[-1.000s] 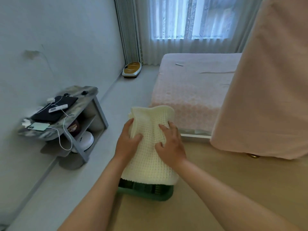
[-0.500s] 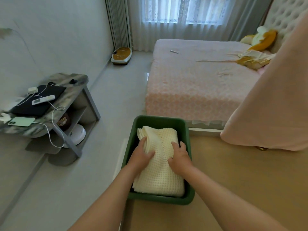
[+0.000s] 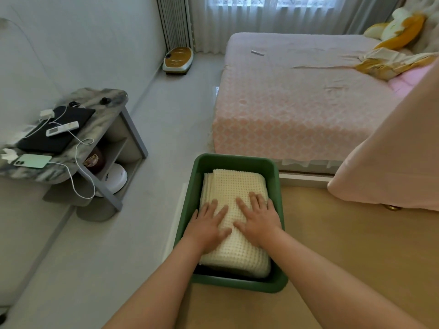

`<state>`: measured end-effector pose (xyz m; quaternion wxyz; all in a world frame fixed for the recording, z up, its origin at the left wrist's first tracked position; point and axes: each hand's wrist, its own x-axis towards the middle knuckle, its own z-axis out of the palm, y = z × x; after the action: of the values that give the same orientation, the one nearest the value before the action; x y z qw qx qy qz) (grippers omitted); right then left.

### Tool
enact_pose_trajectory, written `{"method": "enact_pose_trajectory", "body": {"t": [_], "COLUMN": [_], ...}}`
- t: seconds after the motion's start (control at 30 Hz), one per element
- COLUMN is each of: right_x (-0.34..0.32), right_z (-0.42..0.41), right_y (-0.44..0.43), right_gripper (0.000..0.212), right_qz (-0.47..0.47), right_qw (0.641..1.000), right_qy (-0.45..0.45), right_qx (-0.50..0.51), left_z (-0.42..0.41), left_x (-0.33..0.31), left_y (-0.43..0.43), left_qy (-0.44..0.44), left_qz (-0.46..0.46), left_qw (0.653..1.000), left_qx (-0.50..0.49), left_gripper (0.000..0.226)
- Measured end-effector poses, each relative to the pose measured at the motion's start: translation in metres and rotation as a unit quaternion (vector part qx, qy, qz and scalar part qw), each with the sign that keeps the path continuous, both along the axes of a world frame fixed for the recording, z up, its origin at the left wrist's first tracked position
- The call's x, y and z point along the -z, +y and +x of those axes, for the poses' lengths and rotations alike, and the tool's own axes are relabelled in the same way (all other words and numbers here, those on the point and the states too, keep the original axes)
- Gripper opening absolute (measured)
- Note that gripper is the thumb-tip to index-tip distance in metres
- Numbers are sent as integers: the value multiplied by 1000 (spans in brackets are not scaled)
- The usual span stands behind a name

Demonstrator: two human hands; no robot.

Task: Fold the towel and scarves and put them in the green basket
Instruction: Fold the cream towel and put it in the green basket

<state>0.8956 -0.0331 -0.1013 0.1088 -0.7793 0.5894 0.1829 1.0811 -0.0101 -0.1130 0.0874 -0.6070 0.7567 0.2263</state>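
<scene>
Entry: folded towel (image 3: 234, 193) in the green basket (image 3: 235, 157), both my hands flat on top.

Left hand (image 3: 206, 226) and right hand (image 3: 259, 222) lie side by side on the towel's near half. Fingers are straight and spread, palms down, gripping nothing. The towel fills most of the basket, its far edge just short of the far wall. A dark layer shows under the towel at the basket's near wall, possibly another cloth, too shadowed to tell. The bed (image 3: 297, 103) is beyond the basket and the side table (image 3: 104, 119) well to its left.
</scene>
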Motion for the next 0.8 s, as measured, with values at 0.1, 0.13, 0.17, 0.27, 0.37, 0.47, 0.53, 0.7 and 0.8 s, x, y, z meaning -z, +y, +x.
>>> {"method": "enact_pose_trajectory", "body": {"t": [0.1, 0.13, 0.17, 0.27, 0.37, 0.47, 0.53, 0.7, 0.8], "right_x": [4, 5, 7, 7, 2, 0, 5, 14, 9], "right_z": [3, 6, 8, 10, 9, 11, 12, 16, 20], "right_y": [-3, -2, 0, 10, 22, 33, 37, 39, 37], "right_gripper": [71, 70, 70, 71, 72, 75, 86, 106, 113], "right_qz": [-8, -16, -25, -47, -44, -4, 33, 46, 57], "right_qw": [1000, 1000, 1000, 997, 991, 991, 993, 995, 993], "right_qy": [15, 9, -3, -45, -99, -110, -89, -58, -75], "right_qx": [4, 4, 3, -38, -82, -75, -70, -70, -66], "left_z": [-2, -2, -3, -2, 0, 4, 8, 13, 7], "left_x": [10, 11, 11, 3, -13, -21, -21, -19, -22], "left_y": [-13, -17, -20, -18, -5, 9, 18, 33, 24], "left_qy": [-47, -63, -74, -90, -99, -53, -30, -143, -151], "left_qz": [26, 26, 26, -14, -141, -213, -146, -16, 14], "left_qw": [999, 998, 997, 996, 984, 975, 985, 982, 982], "left_qx": [0, 2, 4, 24, 43, 40, 87, 124, 110], "left_gripper": [72, 72, 72, 72, 57, 51, 60, 89, 97]}}
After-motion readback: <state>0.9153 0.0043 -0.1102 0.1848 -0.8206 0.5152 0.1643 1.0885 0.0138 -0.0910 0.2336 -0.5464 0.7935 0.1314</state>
